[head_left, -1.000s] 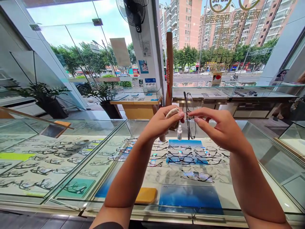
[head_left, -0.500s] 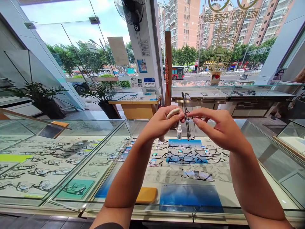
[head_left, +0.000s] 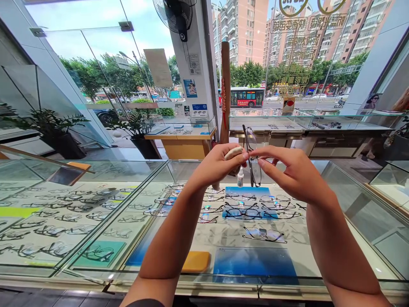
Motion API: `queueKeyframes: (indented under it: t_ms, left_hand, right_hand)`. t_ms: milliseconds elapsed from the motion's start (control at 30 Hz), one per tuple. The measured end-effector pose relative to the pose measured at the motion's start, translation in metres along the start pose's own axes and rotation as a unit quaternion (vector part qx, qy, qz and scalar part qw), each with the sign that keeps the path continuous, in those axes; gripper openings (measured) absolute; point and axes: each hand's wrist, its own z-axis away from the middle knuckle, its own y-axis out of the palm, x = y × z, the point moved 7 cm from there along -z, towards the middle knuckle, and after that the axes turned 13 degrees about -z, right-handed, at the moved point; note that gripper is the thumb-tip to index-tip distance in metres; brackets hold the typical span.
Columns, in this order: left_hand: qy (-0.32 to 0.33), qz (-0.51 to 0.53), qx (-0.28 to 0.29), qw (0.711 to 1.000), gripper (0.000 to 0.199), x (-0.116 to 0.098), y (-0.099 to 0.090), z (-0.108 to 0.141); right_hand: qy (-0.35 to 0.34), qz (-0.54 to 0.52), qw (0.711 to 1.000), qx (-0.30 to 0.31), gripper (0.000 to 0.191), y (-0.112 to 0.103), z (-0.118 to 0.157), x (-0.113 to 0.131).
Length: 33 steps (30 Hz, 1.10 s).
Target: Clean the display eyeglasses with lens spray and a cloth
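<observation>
Above the glass counter, my left hand (head_left: 223, 164) is closed round a pale cloth (head_left: 234, 152) and also pinches the edge of a pair of dark-framed glasses (head_left: 250, 160). The glasses hang upright, one lens above the other. From the right, my right hand (head_left: 287, 170) reaches them, its thumb and index finger at the middle of the frame by the bridge. A small white bottle (head_left: 240, 178) stands just below and behind the hands. Part of the cloth is hidden behind my left fingers.
Rows of glasses (head_left: 243, 213) lie inside the glass display case (head_left: 166, 170) beneath my arms. A yellow case (head_left: 196, 261) and a blue sheet (head_left: 254, 264) are near the front edge. A tilted mirror (head_left: 66, 174) stands at left.
The glasses have shifted very slightly left and my hands have barely moved. Outside, the bus has come further into view to the right.
</observation>
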Motion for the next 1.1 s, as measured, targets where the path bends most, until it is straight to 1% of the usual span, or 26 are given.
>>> queueKeyframes:
  t_ms: [100, 167, 233, 300, 367, 400, 467, 533, 600, 667, 767, 933, 1000, 1033, 1100]
  left_hand:
    - [-0.007, 0.003, -0.008, 1.0, 0.03, 0.003, -0.001, -0.001]
    - [-0.009, 0.002, -0.014, 1.0, 0.029, 0.004, -0.001, -0.002]
    - [-0.007, 0.016, -0.02, 1.0, 0.029, 0.004, 0.0, -0.003]
    - [-0.001, 0.042, -0.023, 0.999, 0.032, 0.002, 0.001, -0.005]
    - [0.007, 0.065, -0.03, 0.997, 0.037, 0.001, 0.001, -0.006]
    - [0.01, 0.071, -0.036, 0.997, 0.039, 0.0, 0.001, -0.006]
    - [0.012, 0.074, -0.045, 0.996, 0.041, 0.0, 0.0, -0.006]
    - [0.011, 0.071, -0.047, 0.996, 0.043, 0.0, 0.001, -0.006]
    - [0.011, 0.065, -0.046, 0.997, 0.045, 0.0, 0.001, -0.005]
    - [0.009, 0.057, -0.039, 0.998, 0.046, 0.002, 0.002, -0.006]
    - [0.01, 0.04, -0.024, 0.999, 0.044, 0.005, 0.003, -0.007]
    - [0.046, 0.006, -0.005, 0.999, 0.037, 0.008, -0.002, -0.009]
    - [0.06, -0.025, -0.013, 0.998, 0.032, 0.008, -0.006, -0.009]
    - [0.069, -0.055, -0.026, 0.996, 0.03, 0.007, -0.01, -0.009]
    - [0.092, -0.148, -0.074, 0.982, 0.023, 0.004, -0.018, -0.008]
  right_hand:
    - [-0.002, -0.003, 1.0, 0.007, 0.025, 0.002, 0.0, 0.0]
    - [-0.004, -0.021, 1.0, -0.002, 0.023, 0.003, -0.001, 0.0]
    - [-0.004, -0.055, 0.998, -0.025, 0.021, 0.003, -0.003, 0.0]
    - [-0.001, -0.102, 0.993, -0.065, 0.016, 0.002, -0.004, -0.002]
    - [0.011, -0.163, 0.98, -0.11, 0.012, 0.002, -0.006, -0.007]
    - [0.021, -0.196, 0.972, -0.131, 0.013, 0.003, -0.007, -0.011]
    - [0.045, -0.26, 0.951, -0.16, 0.021, 0.006, -0.009, -0.022]
    - [0.071, -0.309, 0.932, -0.174, 0.029, 0.009, -0.011, -0.033]
    - [0.1, -0.347, 0.918, -0.165, 0.033, 0.012, -0.014, -0.044]
    - [0.127, -0.375, 0.909, -0.133, 0.034, 0.015, -0.016, -0.051]
    - [0.147, -0.397, 0.902, -0.088, 0.032, 0.018, -0.018, -0.055]
    - [0.181, -0.413, 0.89, -0.062, 0.028, 0.016, -0.016, -0.059]
    - [0.188, -0.413, 0.89, -0.057, 0.026, 0.014, -0.015, -0.06]
    - [0.188, -0.41, 0.891, -0.058, 0.025, 0.012, -0.015, -0.061]
    - [0.184, -0.4, 0.896, -0.062, 0.024, 0.006, -0.014, -0.062]
